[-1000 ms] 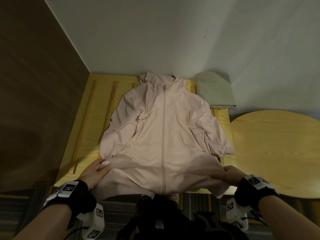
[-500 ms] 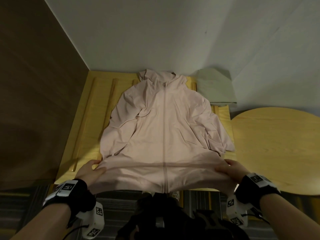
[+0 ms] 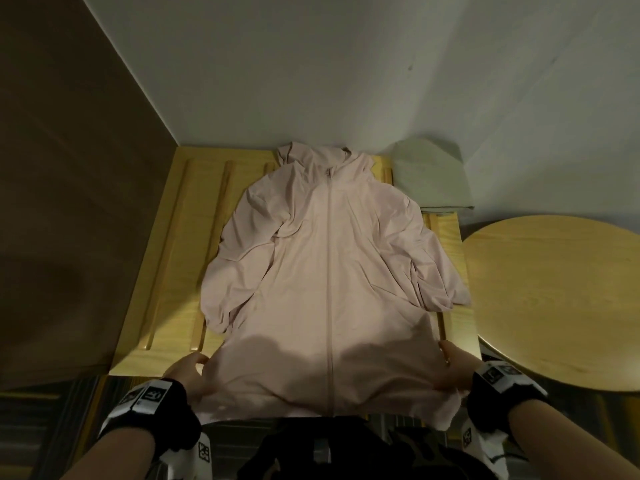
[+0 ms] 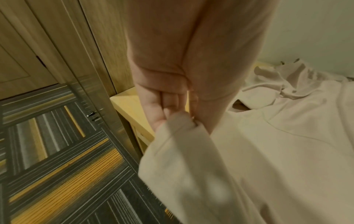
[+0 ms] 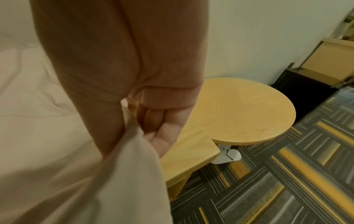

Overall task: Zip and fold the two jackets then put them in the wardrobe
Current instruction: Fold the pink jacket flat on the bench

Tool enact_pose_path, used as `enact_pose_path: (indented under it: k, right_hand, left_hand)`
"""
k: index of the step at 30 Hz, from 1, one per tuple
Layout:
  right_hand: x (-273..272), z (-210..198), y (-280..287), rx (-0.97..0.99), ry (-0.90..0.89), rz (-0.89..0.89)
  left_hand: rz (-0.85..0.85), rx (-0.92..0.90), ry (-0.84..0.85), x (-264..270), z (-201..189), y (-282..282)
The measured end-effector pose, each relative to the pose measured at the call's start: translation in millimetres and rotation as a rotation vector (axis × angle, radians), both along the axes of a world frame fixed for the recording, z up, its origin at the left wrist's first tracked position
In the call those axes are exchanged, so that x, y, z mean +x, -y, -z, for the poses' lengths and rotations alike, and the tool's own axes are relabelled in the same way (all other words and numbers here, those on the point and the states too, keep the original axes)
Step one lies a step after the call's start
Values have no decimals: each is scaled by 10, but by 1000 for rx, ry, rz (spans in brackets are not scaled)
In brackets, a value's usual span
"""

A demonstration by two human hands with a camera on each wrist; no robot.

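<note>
A pale pink hooded jacket (image 3: 329, 271) lies zipped and front-up on a light wooden bench (image 3: 166, 271), hood toward the wall, sleeves bunched at both sides. Its hem hangs over the bench's near edge. My left hand (image 3: 188, 374) pinches the hem's left corner (image 4: 178, 124) between thumb and curled fingers. My right hand (image 3: 450, 368) pinches the right corner (image 5: 134, 130) the same way. A folded grey-green jacket (image 3: 429, 181) sits at the bench's far right corner against the wall.
A round wooden table (image 3: 554, 299) stands close to the bench's right side. A brown wooden panel (image 3: 69, 202) borders the left. In the left wrist view a wooden door (image 4: 47, 45) stands left of the bench. Striped carpet (image 5: 268, 181) covers the floor.
The hem was lifted and bunched above the bench edge; both hands have since drawn it down and toward me, so the lower jacket lies smoother.
</note>
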State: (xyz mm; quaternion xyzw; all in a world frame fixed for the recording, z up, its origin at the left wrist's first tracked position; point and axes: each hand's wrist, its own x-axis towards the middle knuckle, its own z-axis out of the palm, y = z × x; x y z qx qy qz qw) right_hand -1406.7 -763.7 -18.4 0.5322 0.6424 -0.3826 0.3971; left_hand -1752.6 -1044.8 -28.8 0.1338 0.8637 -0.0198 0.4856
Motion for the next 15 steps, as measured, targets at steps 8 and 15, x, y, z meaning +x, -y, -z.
enact_pose_path:
  k: [8,15]
  right_hand:
    - [-218,136,-89,-25,-114,32]
    - [-886,133,-227,142,-241,-361]
  left_hand:
    - [-366,268,130,40,9,-188]
    - [-270,427,24,-229,6,-540]
